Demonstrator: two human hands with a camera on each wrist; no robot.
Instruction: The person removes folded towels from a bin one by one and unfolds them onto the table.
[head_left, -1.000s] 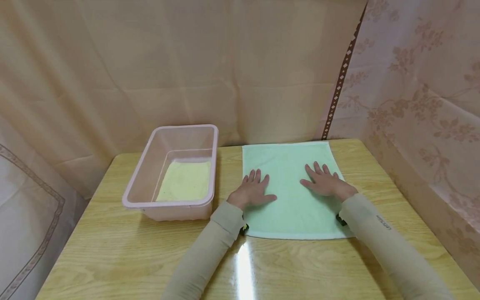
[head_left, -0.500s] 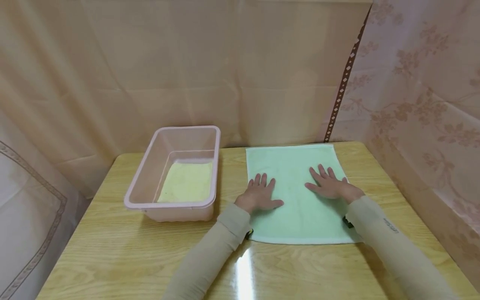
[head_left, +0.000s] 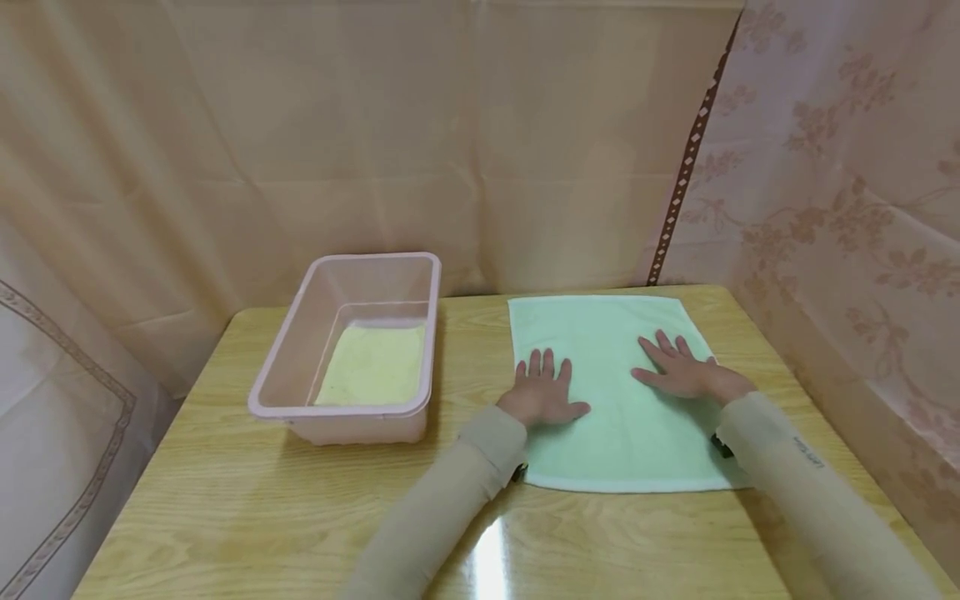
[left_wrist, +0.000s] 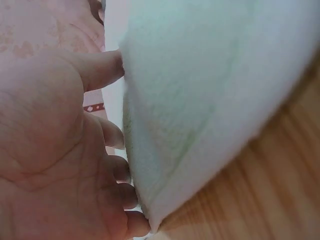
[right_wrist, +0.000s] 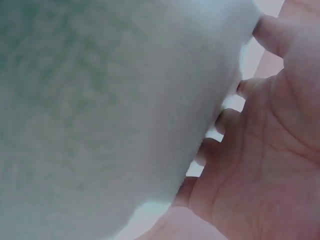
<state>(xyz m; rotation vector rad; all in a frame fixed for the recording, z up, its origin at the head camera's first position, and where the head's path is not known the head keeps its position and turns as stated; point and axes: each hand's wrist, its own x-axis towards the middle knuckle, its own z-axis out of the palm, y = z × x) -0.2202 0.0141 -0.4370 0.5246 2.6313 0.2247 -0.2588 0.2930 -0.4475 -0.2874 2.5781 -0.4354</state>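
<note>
A mint-green towel [head_left: 600, 333] with pale edges lies spread flat on the wooden table. My left hand [head_left: 542, 398] rests on its left side, fingers spread and fingertips touching the cloth. On the right side of the towel, my right hand [head_left: 686, 372] presses with spread fingers. Seen from the left wrist, the fingertips and thumb meet the towel [left_wrist: 190, 90] while the palm stays raised off it. The right wrist view likewise has the fingertips on the towel [right_wrist: 100, 125], the palm lifted. Neither hand grips anything.
Left of the towel stands a pink plastic basin [head_left: 258, 400] with a yellow cloth [head_left: 372, 367] lying flat on its bottom. The wooden table [head_left: 225, 517] reaches back to a beige curtain [head_left: 360, 125]. A floral curtain [head_left: 847, 208] hangs along the right side.
Both hands have slid the green towel to the right across the table, away from the basin. The fingers stay spread on it. The basin stays put.
</note>
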